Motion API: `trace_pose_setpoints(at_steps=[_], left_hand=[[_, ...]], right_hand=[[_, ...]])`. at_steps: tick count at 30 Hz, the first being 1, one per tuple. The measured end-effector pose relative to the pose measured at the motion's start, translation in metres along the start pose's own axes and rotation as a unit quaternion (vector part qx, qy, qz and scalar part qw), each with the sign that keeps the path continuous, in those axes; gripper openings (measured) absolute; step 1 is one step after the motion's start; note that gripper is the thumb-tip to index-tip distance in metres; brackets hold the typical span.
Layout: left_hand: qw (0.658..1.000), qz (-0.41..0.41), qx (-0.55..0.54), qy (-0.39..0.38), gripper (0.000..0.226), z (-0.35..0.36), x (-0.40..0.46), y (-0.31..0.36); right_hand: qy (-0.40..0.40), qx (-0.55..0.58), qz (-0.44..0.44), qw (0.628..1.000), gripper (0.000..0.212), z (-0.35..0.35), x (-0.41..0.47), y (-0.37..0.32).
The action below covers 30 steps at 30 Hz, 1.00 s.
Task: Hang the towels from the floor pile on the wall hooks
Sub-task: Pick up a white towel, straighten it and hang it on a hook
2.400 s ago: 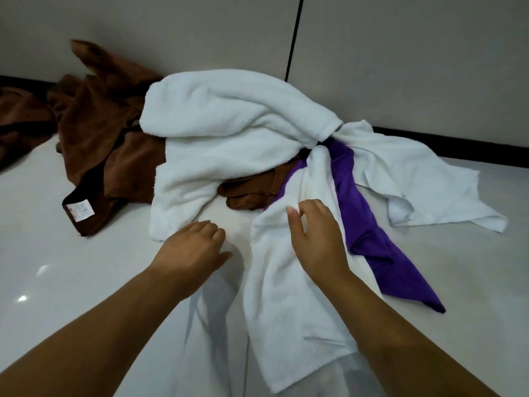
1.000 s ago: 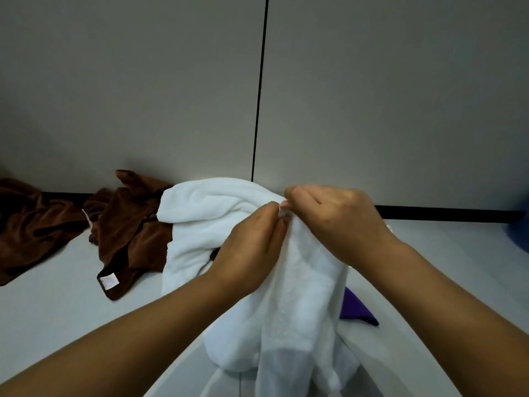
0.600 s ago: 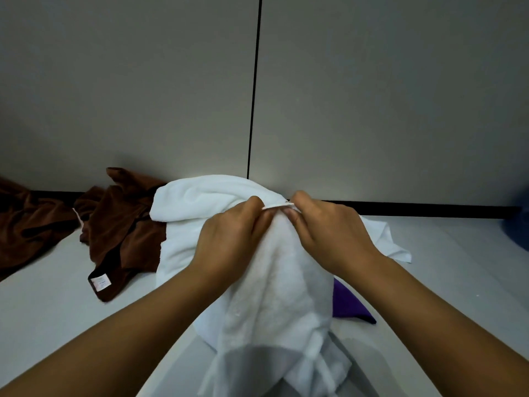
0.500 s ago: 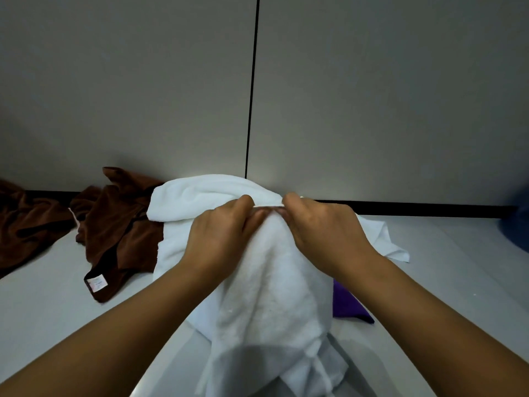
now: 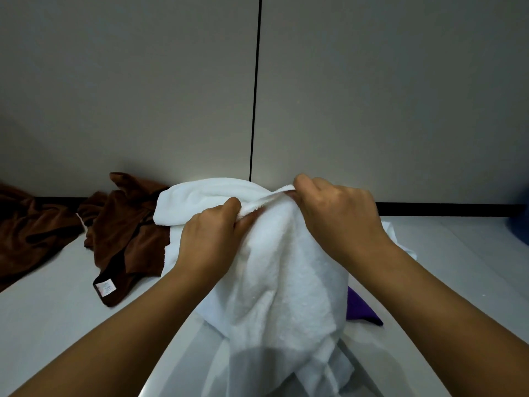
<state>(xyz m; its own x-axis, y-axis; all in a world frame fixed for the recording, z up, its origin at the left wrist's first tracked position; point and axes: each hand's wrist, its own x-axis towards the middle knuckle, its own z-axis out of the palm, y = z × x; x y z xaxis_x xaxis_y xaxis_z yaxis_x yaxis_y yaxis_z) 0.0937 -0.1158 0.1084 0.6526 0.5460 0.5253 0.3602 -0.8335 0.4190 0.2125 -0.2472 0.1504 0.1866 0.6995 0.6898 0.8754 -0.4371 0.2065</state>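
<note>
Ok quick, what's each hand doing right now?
Left hand: closed, pinching the white towel's top edge.
Right hand: closed, pinching the same edge.

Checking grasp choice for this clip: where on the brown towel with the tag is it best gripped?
Grip the brown towel at the raised peak against the wall, coming from above. That corner stands clear of the folds, while its right edge lies tucked under the white towel.

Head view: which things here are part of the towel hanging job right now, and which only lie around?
In the job:
white towel, held up by its top edge
left hand, gripping that edge
right hand, pinching that edge

Lying about for now:
brown towels on the floor, one with a label
purple towel, mostly hidden
second white towel behind

No hooks visible.
</note>
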Motion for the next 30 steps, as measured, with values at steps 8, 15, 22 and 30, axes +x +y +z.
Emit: trace_pose_setpoints(at_steps=[8,15,22,30], left_hand=[[0.997,-0.065,0.024,-0.028,0.031,0.001,-0.015,-0.052],[0.983,-0.161,-0.087,0.033,0.009,-0.001,-0.009,-0.068],[0.982,-0.171,-0.048,0.061,0.019,-0.004,-0.012,-0.083],[0.976,-0.199,-0.017,0.089,0.024,-0.010,-0.012,-0.082]], right_hand=[[0.026,0.019,0.169,0.985,0.030,-0.026,0.007,0.037],[0.014,0.041,0.244,0.969,0.029,-0.031,0.000,0.047],[0.027,0.058,0.289,0.955,0.027,-0.030,-0.008,0.061],[0.013,0.128,0.308,0.943,0.030,-0.017,-0.014,0.060]])
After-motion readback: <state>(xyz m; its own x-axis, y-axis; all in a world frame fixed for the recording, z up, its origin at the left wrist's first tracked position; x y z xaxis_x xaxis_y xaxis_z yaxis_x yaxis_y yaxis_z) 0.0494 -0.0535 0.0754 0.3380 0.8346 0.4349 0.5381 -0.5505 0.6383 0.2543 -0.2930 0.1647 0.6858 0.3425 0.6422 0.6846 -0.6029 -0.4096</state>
